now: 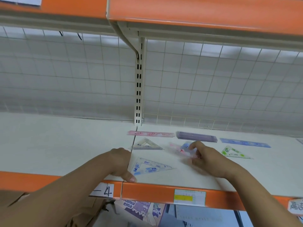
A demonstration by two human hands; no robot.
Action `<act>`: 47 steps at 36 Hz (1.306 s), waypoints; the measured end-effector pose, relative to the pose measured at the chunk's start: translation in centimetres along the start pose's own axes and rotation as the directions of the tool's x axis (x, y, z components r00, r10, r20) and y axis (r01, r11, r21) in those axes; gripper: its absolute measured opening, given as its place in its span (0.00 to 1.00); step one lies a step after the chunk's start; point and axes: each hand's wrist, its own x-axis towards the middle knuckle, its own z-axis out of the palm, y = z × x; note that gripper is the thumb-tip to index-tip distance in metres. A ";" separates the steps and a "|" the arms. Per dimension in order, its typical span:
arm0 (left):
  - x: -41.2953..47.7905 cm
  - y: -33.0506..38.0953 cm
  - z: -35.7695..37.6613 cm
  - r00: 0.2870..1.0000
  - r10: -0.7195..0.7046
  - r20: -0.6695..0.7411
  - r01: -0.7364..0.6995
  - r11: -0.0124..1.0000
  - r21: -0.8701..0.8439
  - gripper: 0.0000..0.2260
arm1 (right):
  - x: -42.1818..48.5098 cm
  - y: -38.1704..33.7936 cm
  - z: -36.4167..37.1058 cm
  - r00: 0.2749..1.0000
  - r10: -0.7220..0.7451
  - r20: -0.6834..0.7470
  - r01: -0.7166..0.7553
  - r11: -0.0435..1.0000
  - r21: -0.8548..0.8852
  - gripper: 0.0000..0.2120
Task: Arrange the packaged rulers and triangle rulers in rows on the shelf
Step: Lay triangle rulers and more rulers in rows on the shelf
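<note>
Cream shelf [65,145], orange edge [147,192], wire-grid back [65,76]; right grip [205,158] pinches pink ruler pack [177,149]; left grip [121,163] unclear.

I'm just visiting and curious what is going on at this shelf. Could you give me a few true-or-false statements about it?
1. The right hand holds a pink-and-blue package. True.
2. The green triangle ruler lies left of the pink ruler. False: it lies to the right.
3. The purple ruler stack sits in the back row. True.
4. The shelf has a blue front edge. False: it is orange.
</note>
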 end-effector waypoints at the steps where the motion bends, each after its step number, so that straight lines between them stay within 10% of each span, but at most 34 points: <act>1: -0.1 0.0 0.0 1.000 0.002 -0.007 -0.002 1.000 -0.012 0.31 | 0.6 -0.4 0.1 1.000 -0.021 -0.018 0.021 1.000 0.002 0.11; 47: -1.9 1.1 0.8 0.980 -0.146 -0.138 0.143 0.989 -0.029 0.29 | 17.9 -6.8 5.1 0.992 -0.128 0.017 0.130 0.984 -0.125 0.15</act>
